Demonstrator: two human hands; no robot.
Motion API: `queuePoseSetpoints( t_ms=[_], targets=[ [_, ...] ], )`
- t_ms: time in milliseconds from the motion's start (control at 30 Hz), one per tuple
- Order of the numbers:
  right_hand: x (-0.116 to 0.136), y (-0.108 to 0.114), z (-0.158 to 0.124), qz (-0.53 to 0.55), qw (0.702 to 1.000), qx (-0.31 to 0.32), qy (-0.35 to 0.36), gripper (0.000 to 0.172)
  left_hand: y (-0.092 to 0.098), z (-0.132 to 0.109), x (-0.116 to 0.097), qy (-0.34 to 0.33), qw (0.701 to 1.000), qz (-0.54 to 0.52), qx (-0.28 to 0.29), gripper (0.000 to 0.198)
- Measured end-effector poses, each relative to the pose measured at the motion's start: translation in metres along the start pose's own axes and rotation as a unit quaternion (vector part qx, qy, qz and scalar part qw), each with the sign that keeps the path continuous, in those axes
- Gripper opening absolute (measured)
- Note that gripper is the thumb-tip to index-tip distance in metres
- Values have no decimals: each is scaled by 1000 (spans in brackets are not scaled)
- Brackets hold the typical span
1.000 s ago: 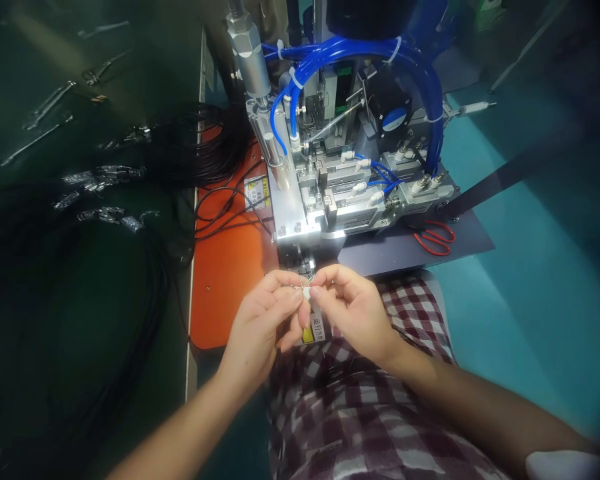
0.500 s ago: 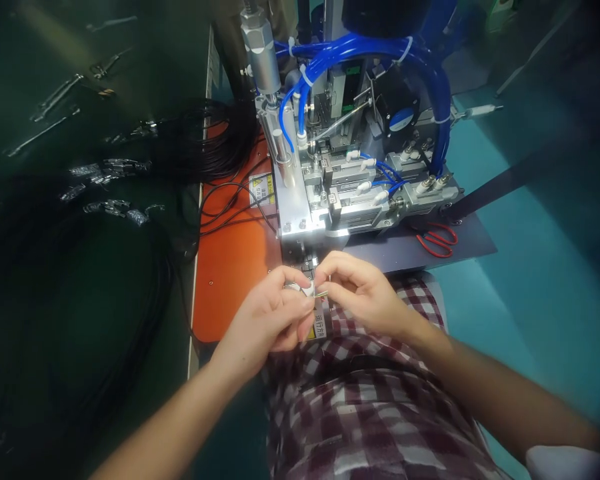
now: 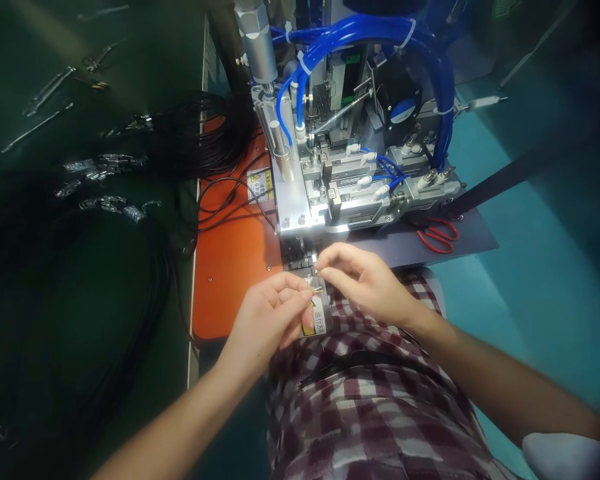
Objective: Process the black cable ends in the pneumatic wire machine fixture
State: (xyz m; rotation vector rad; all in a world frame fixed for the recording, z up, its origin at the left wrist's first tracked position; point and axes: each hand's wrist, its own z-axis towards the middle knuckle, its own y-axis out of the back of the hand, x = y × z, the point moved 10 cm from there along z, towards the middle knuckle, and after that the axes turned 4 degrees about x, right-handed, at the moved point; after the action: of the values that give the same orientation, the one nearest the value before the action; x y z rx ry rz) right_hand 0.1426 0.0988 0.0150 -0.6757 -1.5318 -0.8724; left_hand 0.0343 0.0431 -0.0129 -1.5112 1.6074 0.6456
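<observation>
My left hand (image 3: 275, 307) is closed in a pinch on some thin wires (image 3: 318, 289); their light, yellowish-green ends stick out past the fingertips to the right. My right hand (image 3: 363, 277) sits just above and to the right, thumb and forefinger brought together. Whatever lies between those fingertips is too small to make out. Both hands are over the front end of a machine (image 3: 340, 180), beside its small metal fixture (image 3: 303, 257). A yellow and white label (image 3: 319, 317) shows just beyond the left fingers.
Blue air hoses (image 3: 380, 33) arch over the machine. Red-handled scissors (image 3: 439, 235) lie on the dark base plate (image 3: 400, 250). To the left are an orange plate (image 3: 235, 267), coiled black cables (image 3: 215, 133) and bundles of cable ends (image 3: 113, 203) on a dark surface.
The hands have drawn slightly apart, and the wire ends now show beyond the left fingertips. A white piece seen earlier at the left fingers is no longer visible.
</observation>
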Motion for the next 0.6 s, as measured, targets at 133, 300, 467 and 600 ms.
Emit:
queuePoseSetpoints(
  t_ms=[133,300,467,600],
  targets=[
    [-18,0,-10,86,990,-48,-100,7,0,0,0,-5,1000,-15,-3,17],
    [-19,-10,-14,105,987,-33,-120,12,3,-1,1,-2,1000,-25,-10,16],
    [-21,-17,-11,149,980,-46,-125,15,1,-1,2,-13,1000,-26,-3,15],
    [-26,-25,-13,216,964,-47,-145,16,1,-1,-2,-38,999,-32,-11,12]
  ],
)
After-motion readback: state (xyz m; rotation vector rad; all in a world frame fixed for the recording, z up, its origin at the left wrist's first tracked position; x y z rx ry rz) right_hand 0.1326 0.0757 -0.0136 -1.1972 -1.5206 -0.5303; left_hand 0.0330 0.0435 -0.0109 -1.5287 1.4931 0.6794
